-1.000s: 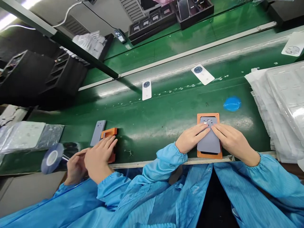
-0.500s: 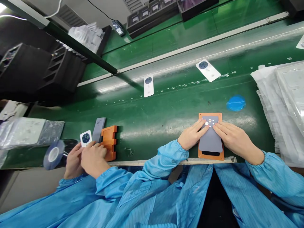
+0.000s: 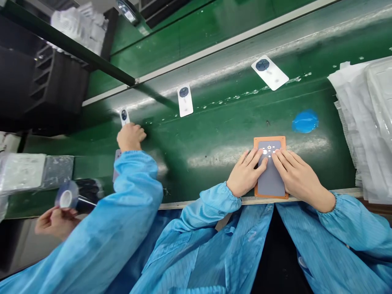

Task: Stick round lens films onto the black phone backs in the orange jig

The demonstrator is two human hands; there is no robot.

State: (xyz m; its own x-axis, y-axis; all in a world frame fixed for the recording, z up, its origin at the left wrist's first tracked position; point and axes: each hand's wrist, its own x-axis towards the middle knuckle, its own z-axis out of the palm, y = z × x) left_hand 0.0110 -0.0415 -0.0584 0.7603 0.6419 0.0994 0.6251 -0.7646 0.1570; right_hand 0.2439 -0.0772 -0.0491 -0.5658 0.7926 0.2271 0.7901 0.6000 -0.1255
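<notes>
A grey phone back cover [image 3: 271, 176] lies in an orange jig [image 3: 270, 140] at the near edge of the green conveyor belt [image 3: 214, 134]. My left hand [image 3: 244, 174] rests on the cover's left side with its fingers stretched flat. On the right side my right hand [image 3: 297, 175] lies the same way, fingertips near the camera holes at the top. Both hands press on the cover; neither grips it.
A co-worker's hand [image 3: 131, 136] reaches over the belt with a white card [image 3: 123, 116]; the other [image 3: 56, 220] is by a tape roll [image 3: 67, 198]. Two white cards [image 3: 185, 100] [image 3: 270, 72] lie on the belt. A blue disc [image 3: 305, 121] and stacked clear trays [image 3: 367, 118] are at right.
My hands have shifted slightly on the cover and the view has tilted down. The co-worker has lifted a white card from beside their jig and carried it out onto the belt.
</notes>
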